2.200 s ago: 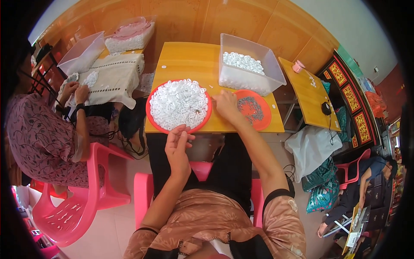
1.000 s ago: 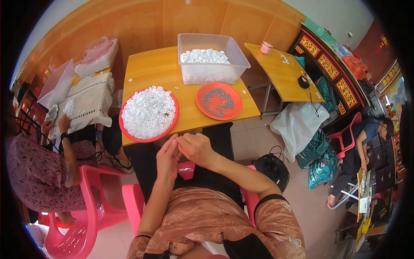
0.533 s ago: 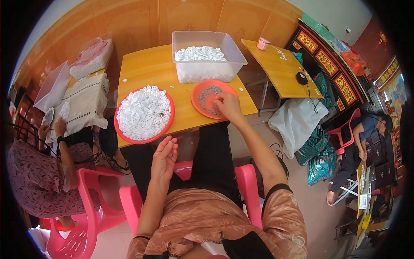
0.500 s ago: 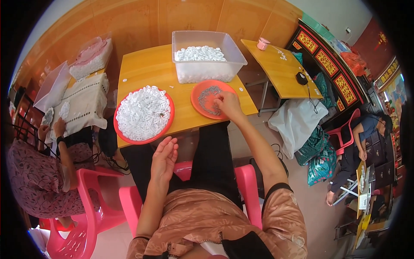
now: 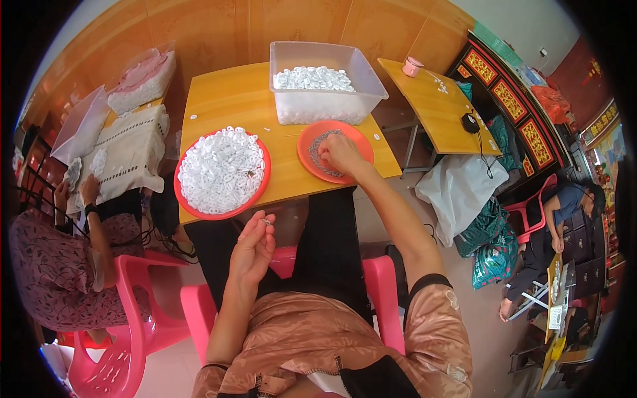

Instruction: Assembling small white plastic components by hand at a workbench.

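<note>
My left hand (image 5: pixel 252 248) is held palm up near the table's front edge, beside the red-rimmed bowl (image 5: pixel 267 174). Its thumb and fingers pinch a tiny grey metal piece (image 5: pixel 267 221), too small to name. Heaped in that bowl are white plastic pieces (image 5: pixel 219 169), small and pierced with holes. Over the orange plate (image 5: pixel 361 142), my right hand (image 5: pixel 342 156) reaches down with bent fingers pressed together. Small grey metal pieces (image 5: pixel 316 151) lie on the plate around the fingertips. Whatever those fingers hold is hidden.
Behind the plate, a clear plastic tub (image 5: pixel 328 109) of white pieces stands on the yellow table (image 5: pixel 225 99). A second table (image 5: pixel 424 106) carries a pink cup (image 5: pixel 411 66). Left, a co-worker's hands (image 5: pixel 86 190) handle a white piece. White sacks (image 5: pixel 458 192) lie right.
My left hand's fingers have closed, and a small metal piece now shows at their tips. My right hand has shifted slightly left over the plate. The view has tilted a little.
</note>
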Motion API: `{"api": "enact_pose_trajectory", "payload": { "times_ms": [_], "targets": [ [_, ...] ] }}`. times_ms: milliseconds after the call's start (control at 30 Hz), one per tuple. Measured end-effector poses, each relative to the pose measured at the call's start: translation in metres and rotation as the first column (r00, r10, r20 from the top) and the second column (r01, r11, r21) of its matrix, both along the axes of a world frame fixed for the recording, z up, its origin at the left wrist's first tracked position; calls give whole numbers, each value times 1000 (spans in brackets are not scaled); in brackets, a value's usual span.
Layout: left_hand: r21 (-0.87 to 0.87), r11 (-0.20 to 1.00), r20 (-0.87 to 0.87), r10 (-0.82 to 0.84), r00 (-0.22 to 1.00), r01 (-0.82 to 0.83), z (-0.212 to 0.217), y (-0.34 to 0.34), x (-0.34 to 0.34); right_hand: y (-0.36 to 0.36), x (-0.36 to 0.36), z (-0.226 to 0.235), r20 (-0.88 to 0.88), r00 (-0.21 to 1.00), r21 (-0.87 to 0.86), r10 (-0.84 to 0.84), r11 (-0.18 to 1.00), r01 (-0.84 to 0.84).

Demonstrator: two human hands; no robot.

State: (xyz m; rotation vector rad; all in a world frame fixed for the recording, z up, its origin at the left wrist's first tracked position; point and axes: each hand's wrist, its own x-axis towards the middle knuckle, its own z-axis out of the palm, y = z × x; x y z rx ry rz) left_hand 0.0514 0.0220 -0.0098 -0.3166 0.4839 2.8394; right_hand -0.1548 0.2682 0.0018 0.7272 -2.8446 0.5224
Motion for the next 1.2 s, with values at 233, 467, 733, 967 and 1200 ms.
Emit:
{"api": "enact_pose_trajectory", "payload": {
  "times_ms": [233, 467, 733, 967, 1200],
  "targets": [
    [-25, 999, 58, 27, 998, -25, 18, 2, -1, 1, -14, 3, 25, 992, 110, 124, 986, -126],
    [-85, 996, -37, 24, 999, -27, 23, 2, 0, 5, -22, -4, 53, 985, 131, 162, 977, -168],
    [-150, 989, -22, -15, 1000, 12, 18, -4, 5, -4, 0, -1, -119, 987, -25, 106, 994, -110],
    [-193, 977, -26, 84, 996, -87, 25, -15, 7, -69, 90, 61, 83, 994, -782, 69, 623, 22],
    [-367, 917, -67, 142, 988, -156, 59, -11, 10, -104, 176, 69, 245, 936, -919, 251, 367, 143]
  ]
}}
